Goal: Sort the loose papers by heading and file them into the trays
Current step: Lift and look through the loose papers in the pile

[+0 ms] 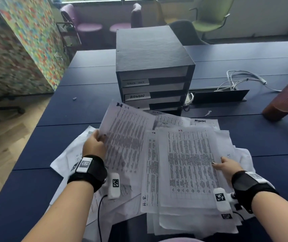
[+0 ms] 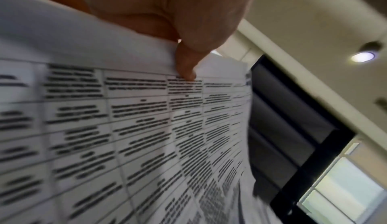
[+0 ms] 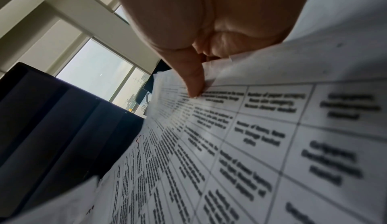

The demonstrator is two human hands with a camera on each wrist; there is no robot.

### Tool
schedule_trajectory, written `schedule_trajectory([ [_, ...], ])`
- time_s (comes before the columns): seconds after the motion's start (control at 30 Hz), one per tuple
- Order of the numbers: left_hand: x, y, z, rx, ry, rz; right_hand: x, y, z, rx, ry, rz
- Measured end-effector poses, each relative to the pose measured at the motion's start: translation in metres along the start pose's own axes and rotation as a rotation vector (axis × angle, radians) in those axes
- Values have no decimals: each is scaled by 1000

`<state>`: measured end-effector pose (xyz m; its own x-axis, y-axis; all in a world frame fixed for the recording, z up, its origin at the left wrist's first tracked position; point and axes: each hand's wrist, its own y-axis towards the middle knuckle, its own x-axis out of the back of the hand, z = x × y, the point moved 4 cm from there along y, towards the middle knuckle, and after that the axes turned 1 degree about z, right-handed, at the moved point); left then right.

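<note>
A loose heap of printed papers [image 1: 183,215] covers the near part of the dark blue table [image 1: 56,137]. My left hand [image 1: 94,145] pinches the left edge of one lifted sheet [image 1: 125,137], thumb on its printed face [image 2: 186,71]. My right hand [image 1: 227,166] pinches the right edge of the top sheet headed H.R [image 1: 190,165], thumb on top [image 3: 194,85]. Behind the heap stands a black stack of trays [image 1: 153,70]; one slot is labelled ADMIN [image 1: 137,96], the label above is unreadable. The lowest trays are partly hidden by paper.
A brown tumbler [image 1: 284,102] stands at the right edge. White cables [image 1: 241,79] and a black cable-box flap [image 1: 220,96] lie right of the trays. Small paper scraps [image 1: 207,113] lie on the table. Chairs stand beyond the far edge.
</note>
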<state>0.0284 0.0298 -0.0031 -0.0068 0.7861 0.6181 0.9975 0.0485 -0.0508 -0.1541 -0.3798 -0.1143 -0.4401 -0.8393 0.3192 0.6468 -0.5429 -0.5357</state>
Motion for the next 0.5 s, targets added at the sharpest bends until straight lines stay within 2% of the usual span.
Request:
schedule_trajectory([
  [0.13, 37, 1, -34, -212, -149, -175, 1, -2, -1, 22, 110, 3],
  [0.27, 58, 0, -61, -240, -376, -241, 2, -6, 1, 32, 187, 5],
  [0.4, 41, -6, -73, -215, -481, -135, 1, -11, 8, 60, 263, 13],
  [0.5, 7, -19, -67, -172, -417, -2, -8, -16, 17, 78, 313, 41],
])
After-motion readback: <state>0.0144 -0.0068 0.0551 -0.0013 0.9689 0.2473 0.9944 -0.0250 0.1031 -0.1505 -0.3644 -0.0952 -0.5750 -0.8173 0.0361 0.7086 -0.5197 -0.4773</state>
